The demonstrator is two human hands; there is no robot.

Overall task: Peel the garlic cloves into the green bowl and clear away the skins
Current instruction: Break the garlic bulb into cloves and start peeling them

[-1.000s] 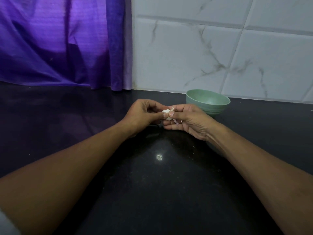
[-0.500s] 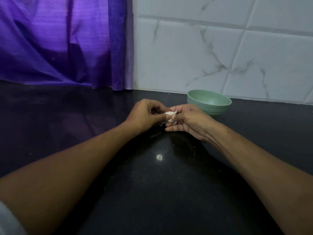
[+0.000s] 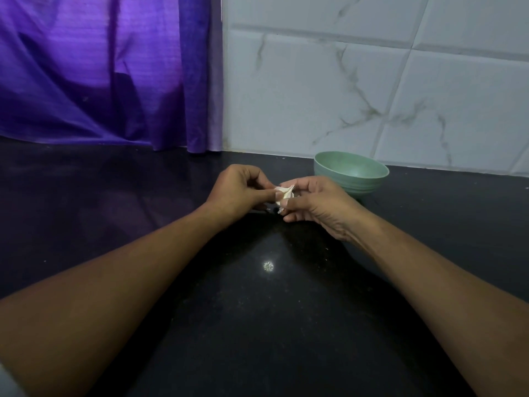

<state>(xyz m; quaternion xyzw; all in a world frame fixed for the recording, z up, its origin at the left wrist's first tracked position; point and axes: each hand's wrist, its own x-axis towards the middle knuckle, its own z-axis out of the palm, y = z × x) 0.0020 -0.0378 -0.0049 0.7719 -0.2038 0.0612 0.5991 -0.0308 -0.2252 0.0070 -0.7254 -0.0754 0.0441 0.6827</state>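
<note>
The garlic clove [image 3: 284,195] is held in the air just above the bench [image 3: 257,325], caught between the two hands where their fingertips meet. It is small and pale, and its long axis seems to run steeply, the upper end leaning toward the right; a flap of loosened skin [image 3: 291,187] stands up from that end. The left hand [image 3: 240,191] pinches the clove from the left, thumb and curled fingers closed on it, and looks to be the steadying side. The right hand [image 3: 317,204] pinches it from the right, its fingertips on the skin, so I judge it the peeling hand, pulling away to the right. How much skin is left on the far side I cannot tell. The green bowl [image 3: 357,187] stands on the bench just beyond and to the right of the right hand, near it but not touching, so that hand is the nearer one for dropping the bare clove in. The bowl's bottom is hidden. A bright glint [image 3: 268,265] lies on the bench between the forearms. Behind are a purple curtain [image 3: 100,75] and a tiled wall [image 3: 343,90].
</note>
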